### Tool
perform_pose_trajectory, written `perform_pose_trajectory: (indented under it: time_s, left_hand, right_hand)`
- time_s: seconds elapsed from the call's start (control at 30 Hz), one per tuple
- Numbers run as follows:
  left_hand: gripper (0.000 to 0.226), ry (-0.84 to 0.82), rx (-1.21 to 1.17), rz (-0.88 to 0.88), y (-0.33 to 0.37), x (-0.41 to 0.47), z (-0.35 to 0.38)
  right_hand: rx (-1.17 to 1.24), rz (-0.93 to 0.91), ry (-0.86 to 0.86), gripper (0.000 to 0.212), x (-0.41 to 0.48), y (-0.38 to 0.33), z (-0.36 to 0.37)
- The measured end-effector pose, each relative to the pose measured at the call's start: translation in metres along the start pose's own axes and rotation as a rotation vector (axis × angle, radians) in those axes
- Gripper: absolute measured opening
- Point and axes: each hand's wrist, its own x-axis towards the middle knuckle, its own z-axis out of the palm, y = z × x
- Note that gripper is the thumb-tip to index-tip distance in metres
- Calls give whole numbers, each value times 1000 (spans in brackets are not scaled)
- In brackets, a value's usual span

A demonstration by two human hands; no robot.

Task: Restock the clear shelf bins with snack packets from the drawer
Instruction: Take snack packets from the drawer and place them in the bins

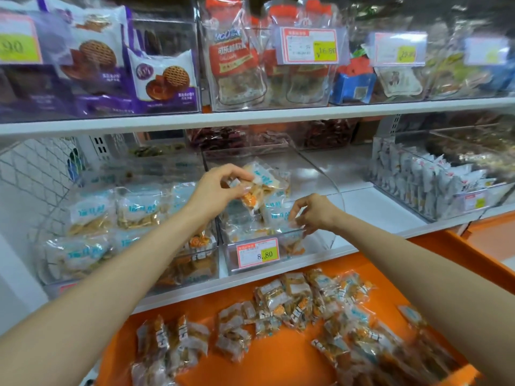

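On the lower shelf [376, 207], the left bin [39, 246] is stacked almost to its rim with blue-labelled packets [89, 215]. Beside it, the left hand [220, 188] reaches over the middle bin [312, 168], its fingers clamped on a bunch of snack packets [264, 182] held above that bin's opening. The middle bin is partly filled with the same packets and carries a price tag [257, 253] on its front. The right hand [315, 213] is at the bin's front edge, its fingers curled and pinching a front packet [278, 215] that lies in the bin. Below, the open orange drawer [278, 358] holds loose packets [292, 299] scattered over its floor. Far right, the right bin [434, 215] holds upright rows of white sachets [418, 176].
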Motion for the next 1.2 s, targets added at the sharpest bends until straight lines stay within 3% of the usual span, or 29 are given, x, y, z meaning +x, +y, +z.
perform_pose_trajectory:
  time_s: [0.1,0.17,0.23,0.27,0.33,0.4,0.47,0.53,0.7,0.83,1.0,1.2]
  left_hand:
    - [33,-20,-14,32,0,0,7]
    - [39,-6,-44,20,1,-1,9]
    - [49,5,-103,7,3,-2,12]
    - [54,10,-140,2,4,-3,14]
    - [55,26,-196,-11,7,-4,18]
    - [53,55,-222,-18,9,-4,21]
    - [49,60,-276,-53,12,-5,25]
    - [42,48,-414,-127,15,-6,27]
    - [22,-130,-552,-306,21,-10,26]
    - [22,-142,-499,-290,18,-11,23]
    - [24,-53,82,-110,11,-3,12]
    - [11,-8,439,2,-6,-1,4]
  right_hand:
    - [16,49,4,20,1,-2,2]
    - [-92,29,-26,11,-1,-5,-3]
    - [-166,-29,110,4,-3,-15,-15]
    - [-138,-78,218,9,-6,-22,-22]
    - [216,-147,330,17,-16,-35,-33]
    - [558,-155,175,18,-31,-47,-43]
    - [540,-198,36,13,-40,-51,-44]
    - [610,-222,20,5,-43,-50,-44]
    - [792,-211,-30,17,-41,-38,-47]
    - [613,-191,84,19,-43,-42,-46]
    - [135,-182,543,22,-28,-44,-76]
    - [-267,-145,562,13,16,-48,-74]
